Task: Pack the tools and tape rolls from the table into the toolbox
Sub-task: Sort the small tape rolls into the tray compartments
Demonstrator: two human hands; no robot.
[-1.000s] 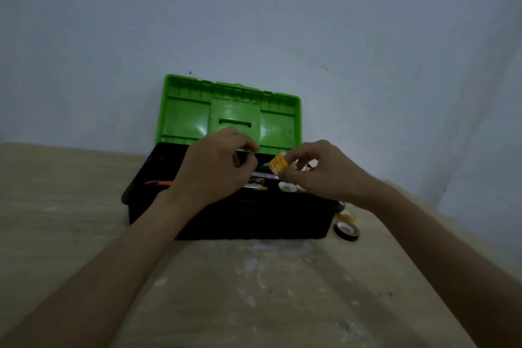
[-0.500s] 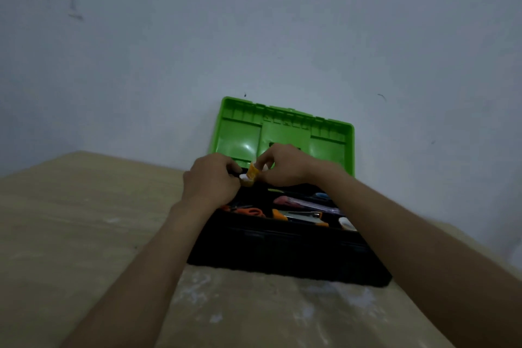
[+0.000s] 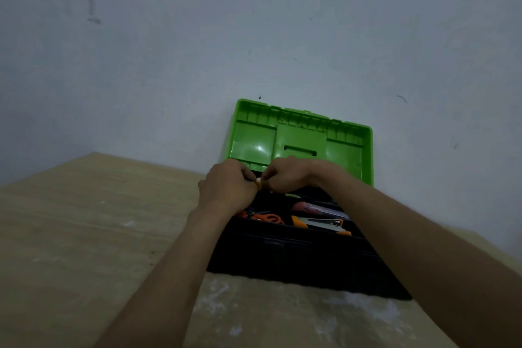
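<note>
A black toolbox (image 3: 296, 260) with its green lid (image 3: 299, 141) open stands against the wall. Both hands meet above its far left corner. My left hand (image 3: 226, 189) and my right hand (image 3: 285, 175) pinch a small yellow-orange item (image 3: 258, 185) between their fingertips; only a sliver of it shows. Inside the box lie orange scissors (image 3: 267, 217), a stapler with orange trim (image 3: 322, 224) and a pink cutter (image 3: 316, 207).
The light wooden table (image 3: 84, 234) spreads to the left and front, with white paint smears near the front. A bare grey-white wall rises right behind the lid.
Both hands moved to the far left corner of the box with the yellow item, closing together around it. The view swung left, and the tape rolls right of the box left the frame.
</note>
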